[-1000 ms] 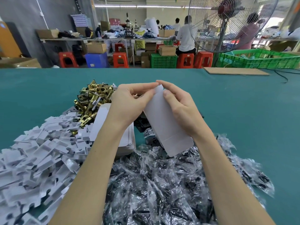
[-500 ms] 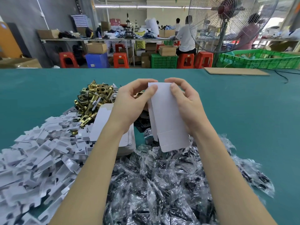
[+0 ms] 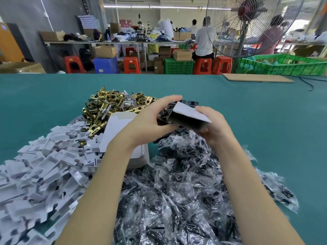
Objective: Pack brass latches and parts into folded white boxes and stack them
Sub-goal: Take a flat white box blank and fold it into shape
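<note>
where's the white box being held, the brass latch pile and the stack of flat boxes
white box (image 3: 190,113): head view, on its white top panel.
brass latches (image 3: 104,106): head view, middle of the gold pile.
stack of flat white boxes (image 3: 115,128): head view, on the bare top sheet left of the left wrist.

Looks like a factory packing floor: long green table, plastic stools, crates, big fan.

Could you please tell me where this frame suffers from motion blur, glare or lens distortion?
Head view: left hand fingertips smear with motion; the white box reads shadowed inside; plastic bags glint; the table edge bows, wide-angle.
</note>
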A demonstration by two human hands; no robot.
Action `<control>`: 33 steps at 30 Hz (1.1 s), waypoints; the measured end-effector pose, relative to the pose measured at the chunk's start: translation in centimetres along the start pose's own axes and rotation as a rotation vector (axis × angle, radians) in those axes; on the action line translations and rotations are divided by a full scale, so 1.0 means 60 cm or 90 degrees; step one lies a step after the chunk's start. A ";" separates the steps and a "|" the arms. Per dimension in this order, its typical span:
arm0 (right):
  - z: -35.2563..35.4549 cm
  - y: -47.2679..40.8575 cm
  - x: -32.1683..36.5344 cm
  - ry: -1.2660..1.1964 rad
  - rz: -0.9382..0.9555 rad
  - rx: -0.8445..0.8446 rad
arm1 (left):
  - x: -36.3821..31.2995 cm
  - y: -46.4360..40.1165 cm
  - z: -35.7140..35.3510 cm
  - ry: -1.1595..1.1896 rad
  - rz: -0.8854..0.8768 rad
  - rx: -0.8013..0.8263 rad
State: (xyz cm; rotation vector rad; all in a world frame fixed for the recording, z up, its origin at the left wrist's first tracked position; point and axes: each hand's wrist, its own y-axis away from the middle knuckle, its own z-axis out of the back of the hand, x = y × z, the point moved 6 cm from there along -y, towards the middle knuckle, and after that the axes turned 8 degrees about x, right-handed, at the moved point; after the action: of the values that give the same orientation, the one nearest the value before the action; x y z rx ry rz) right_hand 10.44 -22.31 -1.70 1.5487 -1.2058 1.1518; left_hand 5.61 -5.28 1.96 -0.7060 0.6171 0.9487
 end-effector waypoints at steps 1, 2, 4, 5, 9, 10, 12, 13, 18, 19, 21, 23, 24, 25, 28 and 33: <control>-0.006 0.000 -0.003 0.025 -0.009 0.027 | 0.002 -0.004 -0.006 0.016 0.001 -0.002; -0.012 0.001 -0.006 0.050 -0.017 0.057 | 0.003 -0.007 -0.011 0.041 0.006 -0.021; -0.020 0.004 -0.009 0.068 -0.034 0.110 | 0.012 -0.011 -0.010 0.076 0.046 -0.097; -0.023 0.006 -0.009 0.054 -0.040 0.146 | 0.020 -0.012 -0.004 0.075 0.078 -0.144; -0.033 0.013 -0.007 -0.015 -0.049 0.311 | 0.042 -0.009 0.006 0.108 0.149 -0.200; -0.033 0.012 -0.009 -0.002 -0.037 0.319 | 0.044 -0.009 0.004 0.154 0.160 -0.190; -0.032 0.008 -0.010 0.032 0.000 0.292 | 0.046 -0.008 -0.005 0.231 0.188 -0.182; -0.033 0.007 -0.010 0.042 0.015 0.277 | 0.047 -0.007 -0.006 0.239 0.199 -0.192; -0.021 0.004 -0.013 0.057 0.032 0.263 | 0.053 -0.008 -0.011 0.264 0.215 -0.207; -0.018 0.003 -0.016 0.054 0.025 0.261 | 0.054 -0.007 -0.011 0.217 0.226 -0.193; -0.015 0.002 -0.023 0.046 0.013 0.271 | 0.058 -0.007 -0.013 0.168 0.238 -0.163; -0.021 0.002 -0.031 0.034 0.010 0.287 | 0.057 -0.008 -0.018 0.176 0.232 -0.121; -0.024 0.001 -0.035 0.029 0.014 0.292 | 0.055 -0.008 -0.020 0.174 0.231 -0.102; -0.026 0.000 -0.039 0.023 0.015 0.293 | 0.054 -0.008 -0.021 0.160 0.230 -0.091; -0.029 -0.003 -0.054 0.020 0.015 0.285 | 0.049 -0.005 -0.011 0.071 0.223 -0.111; -0.019 -0.017 -0.079 0.045 0.022 0.252 | 0.044 0.018 0.054 -0.093 0.200 -0.231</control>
State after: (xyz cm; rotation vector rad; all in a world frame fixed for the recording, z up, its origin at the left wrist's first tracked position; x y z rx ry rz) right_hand 10.71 -20.03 -6.12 1.7615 -1.0016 1.5237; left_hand 6.39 -1.05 1.75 -0.8661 0.4354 1.4133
